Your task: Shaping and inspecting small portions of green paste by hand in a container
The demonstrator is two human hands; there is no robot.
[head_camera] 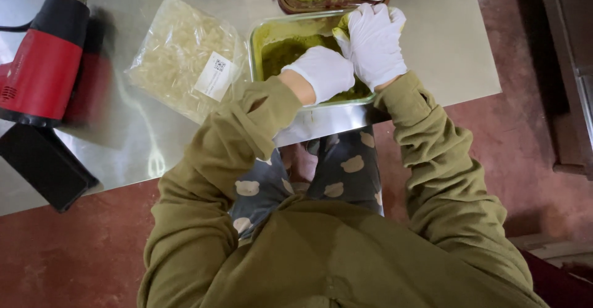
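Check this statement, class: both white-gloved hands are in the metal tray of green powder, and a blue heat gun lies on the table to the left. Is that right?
One detail is wrong. The heat gun is red and black, not blue, as the head view shows. The rest holds: the left hand and right hand, in white gloves, are in the metal tray of green powder.

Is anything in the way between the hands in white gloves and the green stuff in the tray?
Nothing visible is. Both the left hand and the right hand are already over the tray, down at the green stuff.
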